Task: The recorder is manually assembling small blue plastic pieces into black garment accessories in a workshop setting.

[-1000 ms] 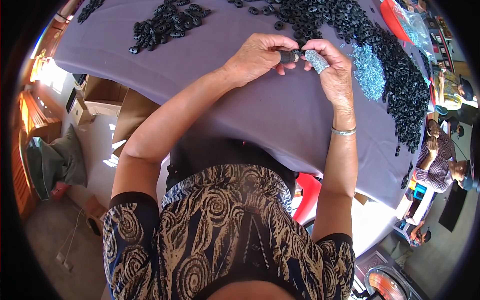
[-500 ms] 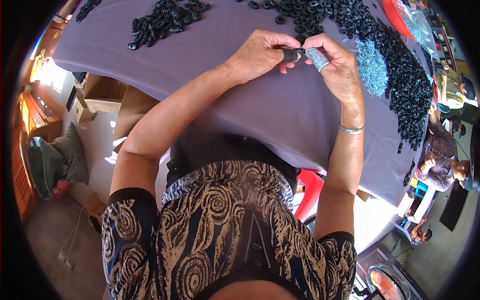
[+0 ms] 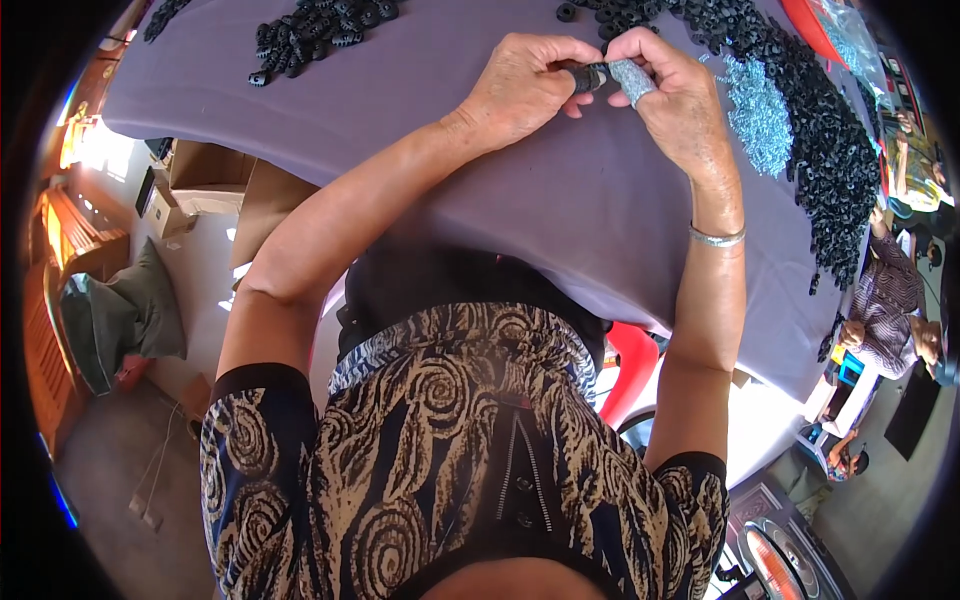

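Above the purple-grey cloth (image 3: 500, 200), my left hand (image 3: 525, 90) and my right hand (image 3: 675, 100) meet fingertip to fingertip, both closed in a pinch. Between them is a small black plastic piece (image 3: 604, 69), mostly hidden by the fingers. Dark tape covers my left thumb; silvery-grey tape wraps my right thumb. Just right of my right hand lies a heap of small clear-blue plastic pieces (image 3: 760, 120). A long pile of small ridged black plastic parts (image 3: 830, 180) curves around that heap. Similar black parts (image 3: 320, 35) are grouped at the far left.
A red tray (image 3: 808, 30) with a clear plastic bag (image 3: 850, 45) stands at the far right. Other people (image 3: 885, 300) sit beyond the table's right side. Cardboard boxes (image 3: 210, 170) and a grey-green cushion (image 3: 125, 310) are at the left; a fan (image 3: 780, 560) stands lower right.
My view has shifted, so the piles and both hands appear higher in the picture. The hands keep their pinch close together, with the fingertips barely changed.
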